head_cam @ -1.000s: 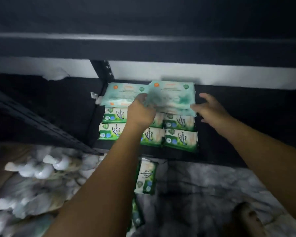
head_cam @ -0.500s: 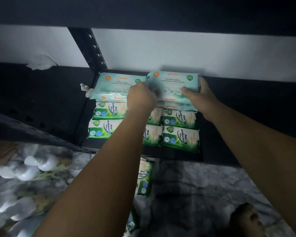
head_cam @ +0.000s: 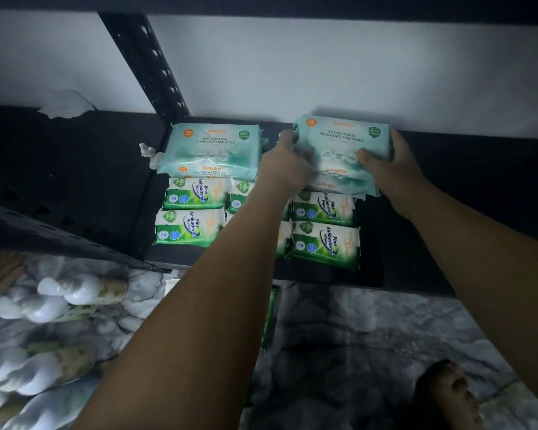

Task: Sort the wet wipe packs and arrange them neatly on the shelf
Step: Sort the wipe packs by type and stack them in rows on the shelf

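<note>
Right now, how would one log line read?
both hands: left hand, right hand | holding: top teal pack | where: right rear stack | green packs: in front

Dim light fills the frame, brightest on the white wall [head_cam: 339, 66] behind the shelf [head_cam: 448, 169], which fades to near black with little detail. The pale wipe packs [head_cam: 213, 150] catch a soft sheen, their print readable but slightly soft. Both forearms sit in shade, muddy and underexposed. The floor [head_cam: 370, 330] looks mottled and grainy. Bottles [head_cam: 81, 288] at lower left smear with blur. Wide-angle distortion bends the upright post [head_cam: 146, 63] and shelf edges near the borders.
</note>
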`<state>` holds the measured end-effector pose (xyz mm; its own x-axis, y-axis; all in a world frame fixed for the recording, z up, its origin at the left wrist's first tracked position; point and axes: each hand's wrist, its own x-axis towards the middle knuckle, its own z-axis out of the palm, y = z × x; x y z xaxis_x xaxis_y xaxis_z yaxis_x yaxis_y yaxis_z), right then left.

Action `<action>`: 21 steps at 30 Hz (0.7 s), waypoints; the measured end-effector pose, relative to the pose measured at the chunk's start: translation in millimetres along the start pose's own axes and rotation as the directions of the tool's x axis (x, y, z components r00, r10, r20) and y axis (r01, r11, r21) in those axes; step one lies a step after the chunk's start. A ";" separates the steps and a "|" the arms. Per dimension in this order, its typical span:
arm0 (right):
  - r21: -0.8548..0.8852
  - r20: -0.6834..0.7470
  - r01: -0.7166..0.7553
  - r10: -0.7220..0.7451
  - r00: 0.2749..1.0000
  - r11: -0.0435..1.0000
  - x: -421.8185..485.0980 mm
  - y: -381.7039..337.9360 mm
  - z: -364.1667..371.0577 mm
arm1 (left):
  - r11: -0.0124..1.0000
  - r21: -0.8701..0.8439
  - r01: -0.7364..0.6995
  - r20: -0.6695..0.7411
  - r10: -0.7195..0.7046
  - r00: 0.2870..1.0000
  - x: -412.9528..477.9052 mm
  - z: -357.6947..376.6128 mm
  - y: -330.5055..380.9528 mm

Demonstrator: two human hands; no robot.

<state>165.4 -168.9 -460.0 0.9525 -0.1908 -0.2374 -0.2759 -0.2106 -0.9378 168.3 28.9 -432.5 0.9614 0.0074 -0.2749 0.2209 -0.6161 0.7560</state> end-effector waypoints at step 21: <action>0.196 0.070 0.074 -0.089 0.994 0.978 -21.5 -6.5 14.9 | 0.955 -0.251 -0.156 -0.096 0.136 0.986 2.0 8.3 -11.7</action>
<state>148.7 -149.1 -452.6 0.9800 -0.1035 -0.1699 -0.1740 -0.0323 -0.9842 166.2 29.6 -446.8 0.9937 -0.0011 -0.1118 0.1024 -0.3924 0.9141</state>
